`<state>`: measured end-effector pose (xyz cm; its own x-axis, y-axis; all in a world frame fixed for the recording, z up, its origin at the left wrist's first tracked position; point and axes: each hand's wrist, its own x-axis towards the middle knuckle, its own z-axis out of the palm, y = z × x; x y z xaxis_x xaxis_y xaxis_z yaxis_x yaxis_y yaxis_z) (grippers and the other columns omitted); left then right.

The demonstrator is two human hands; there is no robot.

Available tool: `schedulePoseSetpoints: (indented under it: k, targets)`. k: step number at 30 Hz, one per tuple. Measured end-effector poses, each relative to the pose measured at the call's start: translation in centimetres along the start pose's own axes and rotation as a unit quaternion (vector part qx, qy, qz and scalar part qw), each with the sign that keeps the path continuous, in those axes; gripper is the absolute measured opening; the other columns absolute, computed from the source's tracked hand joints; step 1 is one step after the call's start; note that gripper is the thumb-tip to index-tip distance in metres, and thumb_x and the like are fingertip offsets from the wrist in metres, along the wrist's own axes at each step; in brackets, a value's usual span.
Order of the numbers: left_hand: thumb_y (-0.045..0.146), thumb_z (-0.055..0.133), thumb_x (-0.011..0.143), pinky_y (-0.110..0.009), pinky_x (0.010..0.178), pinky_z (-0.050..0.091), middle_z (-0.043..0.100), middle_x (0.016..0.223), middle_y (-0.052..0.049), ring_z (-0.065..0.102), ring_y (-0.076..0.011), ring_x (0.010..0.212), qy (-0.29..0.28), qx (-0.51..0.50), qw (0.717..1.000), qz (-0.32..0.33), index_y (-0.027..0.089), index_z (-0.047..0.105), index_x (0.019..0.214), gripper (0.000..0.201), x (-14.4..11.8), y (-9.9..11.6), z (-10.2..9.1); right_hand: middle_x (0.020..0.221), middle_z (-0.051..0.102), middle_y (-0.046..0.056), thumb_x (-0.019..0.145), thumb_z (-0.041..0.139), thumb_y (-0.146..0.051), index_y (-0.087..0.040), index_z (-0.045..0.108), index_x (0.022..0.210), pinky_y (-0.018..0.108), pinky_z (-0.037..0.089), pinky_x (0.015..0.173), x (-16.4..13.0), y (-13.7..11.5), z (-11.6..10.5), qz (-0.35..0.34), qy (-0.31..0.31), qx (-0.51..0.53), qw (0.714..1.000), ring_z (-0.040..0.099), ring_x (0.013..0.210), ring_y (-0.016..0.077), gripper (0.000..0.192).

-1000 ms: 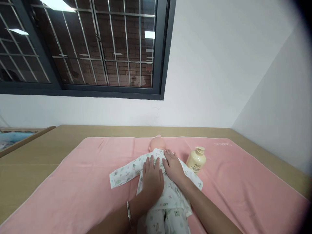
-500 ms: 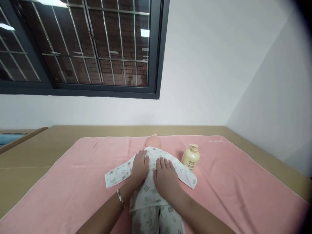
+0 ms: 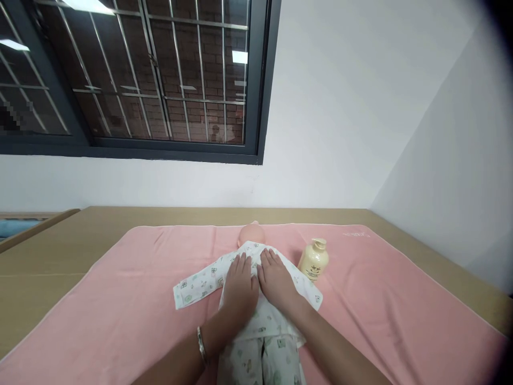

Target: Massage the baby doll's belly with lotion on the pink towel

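A baby doll [image 3: 251, 233] in a white printed outfit [image 3: 200, 280] lies on its back on a pink towel [image 3: 120, 299], head toward the wall. My left hand [image 3: 239, 286] lies flat on the doll's chest, fingers spread, a bracelet on its wrist. My right hand [image 3: 276, 280] lies flat beside it on the chest, touching the cloth. Neither hand grips anything. A cream pump bottle [image 3: 313, 260] stands just right of the doll's shoulder.
The towel covers a wooden table [image 3: 52, 251] that meets a white wall. A barred dark window [image 3: 132, 80] is above on the left. A second wall closes in on the right.
Both hands slid over the doll's chest: the left went up to the shoulder and came back to the middle, while the right drew down and then moved up again. The view shifted slightly.
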<state>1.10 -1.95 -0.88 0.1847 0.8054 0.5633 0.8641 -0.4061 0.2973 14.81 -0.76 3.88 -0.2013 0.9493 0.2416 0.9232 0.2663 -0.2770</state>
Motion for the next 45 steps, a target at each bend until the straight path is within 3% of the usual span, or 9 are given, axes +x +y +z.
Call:
schedulePoseSetpoints:
  k: [6,11,16,21,34,38,41,45]
  targets:
    - [0.023,0.039,0.087,-0.048,0.107,0.043,0.062,0.129,-0.017,0.056,-0.0282,0.122,-0.047,-0.095,0.984,-0.143,0.009,0.058,0.125,0.045,4.0,-3.1,-1.2,0.138,0.054,0.021,0.096,0.037,-0.026,-0.001,0.05,0.138,0.047,0.028,0.115,-3.2,-3.8,0.5,-0.01,0.038,-0.068,0.997,0.047,0.131,0.0325,0.05]
    - [0.023,0.037,0.089,-0.053,0.11,0.038,0.061,0.129,-0.018,0.053,-0.0305,0.125,0.009,-0.075,0.994,-0.078,0.009,0.059,0.122,0.042,3.6,-3.2,0.0,0.132,0.061,0.013,0.098,0.034,-0.025,-0.011,0.059,0.13,0.04,0.032,0.113,-2.0,-2.8,0.0,-0.002,0.054,-0.014,0.998,0.05,0.128,0.0261,0.043]
    - [0.025,0.036,0.093,-0.055,0.114,0.034,0.057,0.136,-0.014,0.046,-0.0288,0.133,0.052,-0.083,0.995,-0.03,0.014,0.054,0.13,0.043,2.1,-3.1,1.4,0.15,0.042,0.014,0.099,0.035,-0.032,-0.006,0.044,0.143,0.042,0.023,0.119,0.5,-0.1,1.6,0.02,0.059,0.022,0.998,0.032,0.142,0.0254,0.052]
    - [0.026,0.035,0.094,-0.054,0.115,0.033,0.056,0.138,-0.015,0.046,-0.0284,0.133,0.041,-0.099,0.993,-0.04,0.012,0.054,0.13,0.043,2.1,-3.2,1.4,0.151,0.04,0.013,0.099,0.033,-0.03,-0.007,0.042,0.144,0.044,0.019,0.12,0.4,0.4,2.8,0.017,0.07,0.034,0.997,0.03,0.143,0.0244,0.052]
    - [0.027,0.04,0.094,-0.053,0.115,0.033,0.057,0.137,-0.013,0.047,-0.0278,0.132,0.044,-0.126,0.989,-0.06,0.015,0.056,0.128,0.04,2.2,-3.1,1.2,0.15,0.042,0.012,0.099,0.034,-0.03,-0.008,0.045,0.143,0.044,0.019,0.12,0.1,0.3,2.7,0.017,0.082,0.053,0.995,0.031,0.143,0.0246,0.05]
    - [0.028,0.036,0.096,-0.053,0.116,0.031,0.057,0.136,-0.014,0.046,-0.027,0.132,0.047,-0.163,0.983,-0.072,0.014,0.056,0.126,0.039,2.1,-3.1,1.2,0.15,0.042,0.016,0.099,0.036,-0.03,-0.005,0.045,0.143,0.045,0.02,0.12,0.1,-0.2,1.1,0.014,0.049,0.054,0.997,0.032,0.143,0.0269,0.051]
    - [0.033,0.027,0.1,-0.054,0.116,0.031,0.055,0.137,-0.014,0.046,-0.0253,0.132,0.06,-0.222,0.968,-0.096,0.016,0.055,0.127,0.042,1.9,-3.0,1.1,0.15,0.042,0.015,0.096,0.042,-0.029,-0.009,0.046,0.142,0.043,0.03,0.117,-0.3,-0.9,-0.9,-0.011,0.017,0.085,0.996,0.036,0.141,0.0264,0.051]
    - [0.045,0.022,0.101,-0.053,0.117,0.03,0.05,0.141,-0.015,0.043,-0.0249,0.134,0.085,-0.295,0.944,-0.124,0.017,0.05,0.132,0.05,1.5,-2.5,0.4,0.157,0.028,0.014,0.095,0.04,-0.025,-0.009,0.039,0.147,0.047,0.03,0.117,-1.3,-2.0,-1.6,-0.042,0.084,0.09,0.991,0.026,0.145,0.0273,0.054]
